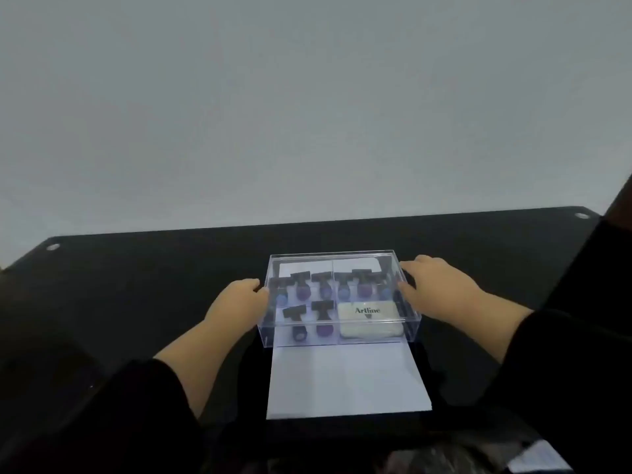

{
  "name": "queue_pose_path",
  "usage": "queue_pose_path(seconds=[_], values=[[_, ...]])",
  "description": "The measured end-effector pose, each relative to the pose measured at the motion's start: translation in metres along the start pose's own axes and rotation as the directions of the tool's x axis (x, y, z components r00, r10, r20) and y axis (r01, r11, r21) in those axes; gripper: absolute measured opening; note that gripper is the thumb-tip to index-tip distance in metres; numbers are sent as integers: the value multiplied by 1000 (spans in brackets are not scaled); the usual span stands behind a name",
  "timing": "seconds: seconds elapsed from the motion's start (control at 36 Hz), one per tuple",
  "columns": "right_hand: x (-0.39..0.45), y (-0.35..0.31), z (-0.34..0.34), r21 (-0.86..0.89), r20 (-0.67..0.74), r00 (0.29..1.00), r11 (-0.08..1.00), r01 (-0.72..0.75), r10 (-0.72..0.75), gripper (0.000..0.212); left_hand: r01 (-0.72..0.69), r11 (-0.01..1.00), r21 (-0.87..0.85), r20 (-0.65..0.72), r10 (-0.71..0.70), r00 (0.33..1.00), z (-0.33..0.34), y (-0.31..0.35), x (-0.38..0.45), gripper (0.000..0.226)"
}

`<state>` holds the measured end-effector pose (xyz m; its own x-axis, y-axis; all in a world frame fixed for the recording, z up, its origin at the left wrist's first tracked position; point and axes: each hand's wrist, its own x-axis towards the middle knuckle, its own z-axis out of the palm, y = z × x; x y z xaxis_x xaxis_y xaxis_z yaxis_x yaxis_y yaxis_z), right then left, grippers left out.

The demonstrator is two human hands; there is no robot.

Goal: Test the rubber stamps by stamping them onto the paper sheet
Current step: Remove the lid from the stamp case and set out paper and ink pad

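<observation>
A clear plastic box [342, 336] stands on the far part of a white paper sheet [345, 381] on a black table. Inside it stand several rubber stamps [323, 285] with black handles, and a pale Artline ink pad [369, 319] lies at the front right. My left hand [239, 304] holds the box's left side, with the fingers curled against the wall. My right hand [434, 283] holds its right side, with fingers at the top edge and thumb lower on the wall.
The black table [136, 285] runs wide to both sides, with its far edge against a plain grey wall. Small round fittings [53, 247] mark its far corners. Something pale [537, 458] lies at the bottom right, and my dark sleeves fill the lower corners.
</observation>
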<state>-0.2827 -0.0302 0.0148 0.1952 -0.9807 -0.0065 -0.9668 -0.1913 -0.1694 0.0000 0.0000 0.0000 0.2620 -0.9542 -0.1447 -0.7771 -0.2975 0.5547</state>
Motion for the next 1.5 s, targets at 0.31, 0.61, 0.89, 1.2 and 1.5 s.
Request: queue_pose_path(seconds=[0.31, 0.61, 0.89, 1.2, 1.5], values=[[8, 6, 24, 11, -20, 994, 994, -112, 112, 24, -8, 1000, 9, -59, 8, 998, 18, -13, 15, 27], [7, 6, 37, 70, -87, 990, 992, -105, 111, 19, -13, 997, 79, -60, 18, 998, 28, -17, 20, 23], [9, 5, 37, 17, -63, 993, 995, -96, 97, 23, -52, 942, 333, -55, 75, 996, 24, -12, 18, 23], [9, 0, 29, -51, 16, 994, 993, -107, 108, 27, -93, 864, 495, 29, 90, 995, 13, -4, 16, 21], [10, 1, 23, -106, -10, 994, 989, -106, 105, 26, -133, 867, 481, -23, 165, 986, 5, -3, 12, 20]])
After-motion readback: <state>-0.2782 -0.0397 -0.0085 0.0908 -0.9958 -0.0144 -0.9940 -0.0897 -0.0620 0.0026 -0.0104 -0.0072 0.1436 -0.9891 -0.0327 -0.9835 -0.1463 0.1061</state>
